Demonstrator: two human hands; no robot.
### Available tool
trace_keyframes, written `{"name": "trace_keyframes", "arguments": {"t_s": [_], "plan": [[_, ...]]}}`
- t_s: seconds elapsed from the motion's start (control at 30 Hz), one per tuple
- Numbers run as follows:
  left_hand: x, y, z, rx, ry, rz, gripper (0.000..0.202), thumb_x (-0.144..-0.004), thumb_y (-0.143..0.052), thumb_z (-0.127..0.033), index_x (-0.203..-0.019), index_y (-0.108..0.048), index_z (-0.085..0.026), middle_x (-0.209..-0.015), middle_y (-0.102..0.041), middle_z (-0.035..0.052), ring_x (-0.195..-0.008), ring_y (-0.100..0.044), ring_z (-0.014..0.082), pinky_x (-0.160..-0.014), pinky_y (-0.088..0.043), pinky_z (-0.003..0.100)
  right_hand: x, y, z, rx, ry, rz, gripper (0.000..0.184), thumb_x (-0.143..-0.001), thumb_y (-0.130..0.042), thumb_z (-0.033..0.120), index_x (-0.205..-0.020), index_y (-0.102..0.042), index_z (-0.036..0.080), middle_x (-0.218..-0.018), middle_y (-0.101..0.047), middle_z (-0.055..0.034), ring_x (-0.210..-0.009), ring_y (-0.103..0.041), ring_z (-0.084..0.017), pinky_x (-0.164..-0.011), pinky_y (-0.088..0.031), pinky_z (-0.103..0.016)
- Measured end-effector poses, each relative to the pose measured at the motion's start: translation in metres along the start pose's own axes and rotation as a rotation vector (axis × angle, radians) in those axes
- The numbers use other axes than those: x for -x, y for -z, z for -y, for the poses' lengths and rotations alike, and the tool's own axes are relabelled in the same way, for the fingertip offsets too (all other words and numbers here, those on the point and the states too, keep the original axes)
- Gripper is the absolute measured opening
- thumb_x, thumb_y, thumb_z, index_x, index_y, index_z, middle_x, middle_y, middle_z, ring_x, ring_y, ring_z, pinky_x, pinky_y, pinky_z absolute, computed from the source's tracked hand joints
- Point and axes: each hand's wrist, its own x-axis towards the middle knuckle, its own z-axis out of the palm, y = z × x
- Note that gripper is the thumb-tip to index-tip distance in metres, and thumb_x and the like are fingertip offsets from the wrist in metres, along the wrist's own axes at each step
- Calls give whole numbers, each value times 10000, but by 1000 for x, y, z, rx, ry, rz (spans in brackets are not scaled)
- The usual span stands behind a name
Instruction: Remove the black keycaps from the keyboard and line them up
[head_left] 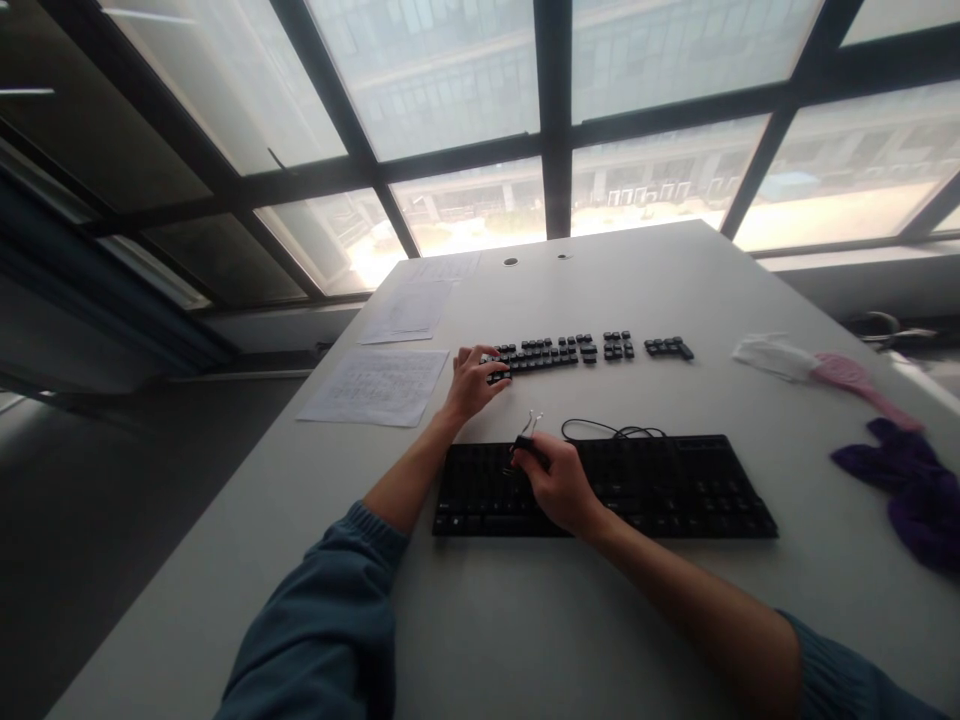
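On the desk, several loose black keycaps [551,352] stand in rows and small groups. My left hand [472,382] is at the left end of these rows, its thumb and forefinger closed around a keycap [497,377] there; the fingers partly hide it. A black keyboard [675,490] lies nearer to me, its cable [622,432] coiled behind it. Over the keyboard's left-middle part, my right hand [559,480] grips the dark handle of a wire keycap puller [531,425]. The two wire ends of the puller point up and away, with nothing visible between them.
Printed paper sheets [379,387] lie along the desk's left side. To the right are a white cloth-like item [772,357], a pink brush-like item [851,378] and a purple cloth [911,480]. Two small holes [511,262] mark the far desktop [637,270], before tall windows.
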Motion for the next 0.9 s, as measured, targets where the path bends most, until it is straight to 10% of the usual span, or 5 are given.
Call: {"name": "trace_keyframes", "arguments": {"t_s": [0.43,0.63,0.9], "plan": [[62,76,-61,109,127,-187,181,-926,-569,-279,-887,-736,-222,-1059,-650,54,-1020,-525,229,-938,-441,409,-2,2,0,-153,27,-145,201,-922,-576,324,-843,-699,185,-783,-699,-52,-738,-628,-204,-700,-480,-301],[112,80,-102,246,150,-45,158,-923,-578,-260,-864,-717,-218,-995,-666,43,-993,-550,216,-924,-455,396,-1,12,5,-94,47,-106,188,-913,-576,289,-796,-678,183,-752,-690,-41,-713,-616,-197,-684,-457,-291],[124,70,-99,291,205,-16,155,-914,-581,-245,-859,-724,-220,-990,-672,42,-993,-562,214,-920,-464,394,9,12,5,103,83,63,255,-892,-553,200,-637,-562,192,-625,-575,8,-613,-519,-161,-602,-368,-265]]}}
